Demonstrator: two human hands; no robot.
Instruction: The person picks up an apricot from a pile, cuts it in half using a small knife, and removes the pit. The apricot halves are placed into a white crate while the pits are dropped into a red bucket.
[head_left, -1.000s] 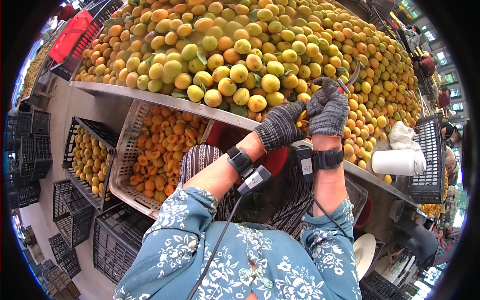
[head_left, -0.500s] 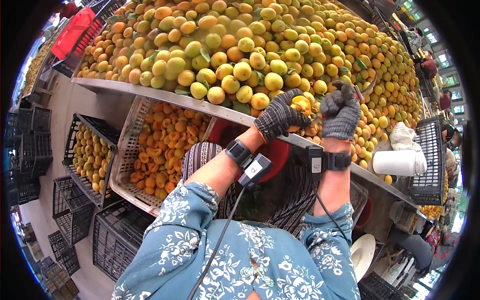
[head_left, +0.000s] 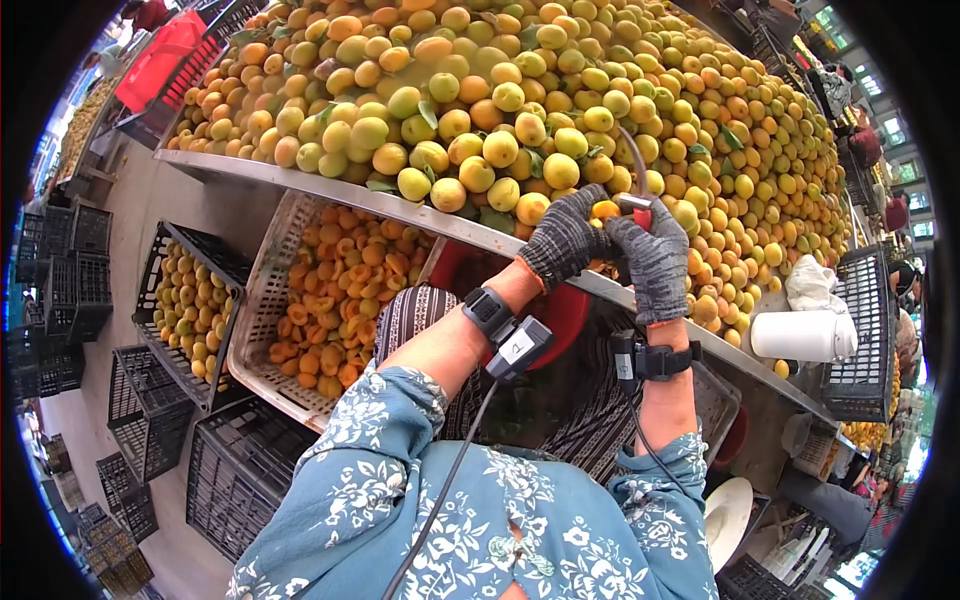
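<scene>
My left hand [head_left: 566, 238], in a dark grey striped glove, is closed round an apricot [head_left: 604, 210] at the edge of the metal table [head_left: 400, 205]. My right hand [head_left: 652, 258], gloved the same way, grips the red handle of a curved knife [head_left: 638, 165]; its blade points up over the fruit pile. Both hands are close together, and the fingers partly hide the apricot. A large heap of yellow and orange apricots [head_left: 480, 110] lies just beyond them.
Below the table edge, a white crate [head_left: 250, 340] holds halved apricots, beside a red bucket [head_left: 560, 320]. A black crate [head_left: 225, 275] of whole fruit stands further left. At the right are a white container [head_left: 795, 336] and another black crate [head_left: 855, 350].
My right hand has moved down and left, closer to my left hand, and turned so that the knife points up. The whole view has shifted slightly.
</scene>
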